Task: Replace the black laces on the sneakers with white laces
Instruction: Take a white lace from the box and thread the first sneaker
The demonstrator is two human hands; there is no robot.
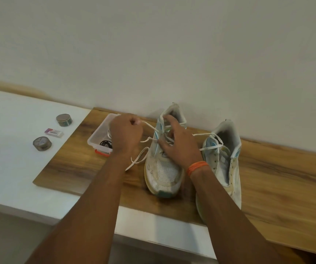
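Bare forearms are reaching out; the left hand [125,134] is pinching the flat white lace [149,125], drawing it taut leftward, while the right hand [180,145], fingers spread, is steadying the worn white mesh sneaker [162,174]. Lacing appears nearly finished; next probably comes threading the top eyelet.

Bare forearms (sleeveless), orange thread band [197,167] on right wrist.

Wooden board [286,187]: two sneakers [162,168], plastic tray [98,138].

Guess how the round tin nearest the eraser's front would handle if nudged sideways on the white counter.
The nearer round tin sits flat on its base, low and wide, so it would probably slide rather than tip. The white counter looks smooth, so likely little drag. Tipped onto its curved wall, it could roll.
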